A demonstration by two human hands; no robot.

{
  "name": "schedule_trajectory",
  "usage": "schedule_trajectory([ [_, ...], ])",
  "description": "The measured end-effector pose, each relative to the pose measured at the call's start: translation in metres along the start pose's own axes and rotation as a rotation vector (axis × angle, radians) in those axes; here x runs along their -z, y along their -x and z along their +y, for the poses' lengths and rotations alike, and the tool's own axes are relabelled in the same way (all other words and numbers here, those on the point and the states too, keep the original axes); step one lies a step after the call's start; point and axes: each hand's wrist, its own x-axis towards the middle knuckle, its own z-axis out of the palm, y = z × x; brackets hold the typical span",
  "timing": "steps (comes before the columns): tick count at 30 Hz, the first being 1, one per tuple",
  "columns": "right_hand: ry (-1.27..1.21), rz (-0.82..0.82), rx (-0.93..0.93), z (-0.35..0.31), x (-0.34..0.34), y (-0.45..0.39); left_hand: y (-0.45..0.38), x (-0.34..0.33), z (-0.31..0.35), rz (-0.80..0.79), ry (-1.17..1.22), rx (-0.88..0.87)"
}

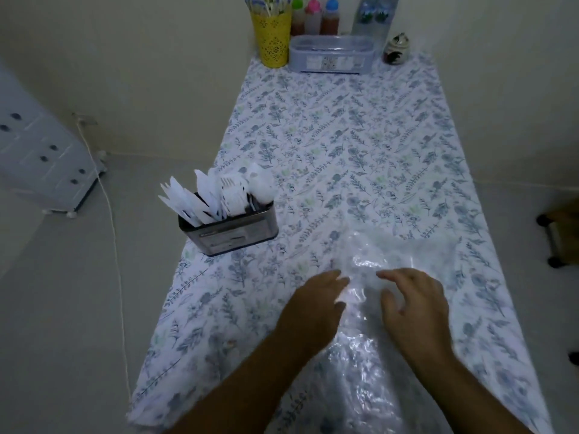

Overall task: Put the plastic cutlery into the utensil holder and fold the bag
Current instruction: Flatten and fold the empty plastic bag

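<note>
Bag: the clear plastic bag [369,308] lies crumpled on the near part of the table, running from between our hands toward the near edge; it looks empty, though glare hides some of it.
Left hand: our left hand [316,303] sits on the bag's left edge, fingers held close together; whether the tips pinch the film or only touch it, we cannot tell.
Right hand: our right hand [410,300] is over the bag's right side, fingers spread and loosely bent, gripping nothing that we can see.
Cutlery: the white plastic cutlery [216,195] stands in the utensil holder [232,230], left of the bag and well apart from it; we judge that half of the task done.
Step in hand: flattening the bag for a fold, as we read it.
How to do it well: we should press the air out with flat palms, square the edges, then fold one end over and crease it.
Risk: the film is slippery and springy, so a fold may open unless held down.
Table: floral tablecloth [360,136]; at the far end, a yellow cup [272,36], sauce bottles [313,14] and a clear box [332,53].
</note>
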Motion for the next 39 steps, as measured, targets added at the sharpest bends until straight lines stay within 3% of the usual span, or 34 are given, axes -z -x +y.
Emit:
schedule_trajectory([
  [3, 0.209, -0.158, -0.128, 0.067, -0.007, 0.072, 0.035, -0.054, -0.01, -0.277, -0.219, -0.106],
  [5, 0.307, -0.304, -0.1, 0.089, -0.013, 0.108, 0.059, -0.069, -0.015, -0.32, -0.308, -0.131],
  [7, 0.321, -0.319, -0.07, 0.092, -0.008, 0.117, 0.07, -0.067, -0.015, -0.215, -0.309, -0.156],
  [10, 0.16, -0.214, -0.118, 0.078, 0.008, 0.095, 0.047, -0.052, -0.006, -0.023, -0.192, -0.189],
  [13, 0.067, -0.11, 0.009, 0.066, 0.011, 0.049, -0.009, -0.041, 0.008, 0.131, -0.188, -0.262],
  [15, 0.074, -0.19, 0.104, 0.064, 0.01, 0.015, -0.045, -0.039, 0.012, 0.005, -0.261, -0.257],
  [19, 0.235, -0.537, -0.04, 0.097, 0.001, -0.025, -0.083, -0.041, -0.011, -0.383, -0.466, 0.004],
  [23, 0.323, -0.595, -0.059, 0.115, -0.004, -0.027, -0.089, -0.04, -0.024, -0.445, -0.511, 0.132],
  [25, 0.286, -0.499, -0.069, 0.102, -0.001, -0.022, -0.084, -0.037, -0.015, -0.376, -0.497, 0.119],
  [27, 0.171, -0.287, -0.16, 0.091, 0.012, -0.009, -0.065, -0.031, 0.001, -0.122, -0.377, 0.133],
  [29, -0.081, -0.167, -0.406, 0.091, 0.026, 0.01, -0.038, -0.023, 0.015, 0.13, -0.105, 0.334],
  [31, -0.327, -0.256, -0.692, 0.094, 0.036, 0.03, -0.009, -0.021, 0.022, 0.115, 0.314, 0.653],
  [33, -0.53, -0.317, -0.873, 0.098, 0.037, 0.044, 0.011, -0.023, 0.025, 0.02, 0.609, 0.838],
  [39, -1.04, -0.326, -1.065, 0.091, 0.038, 0.043, 0.004, -0.034, 0.019, 0.017, 1.046, 0.973],
])
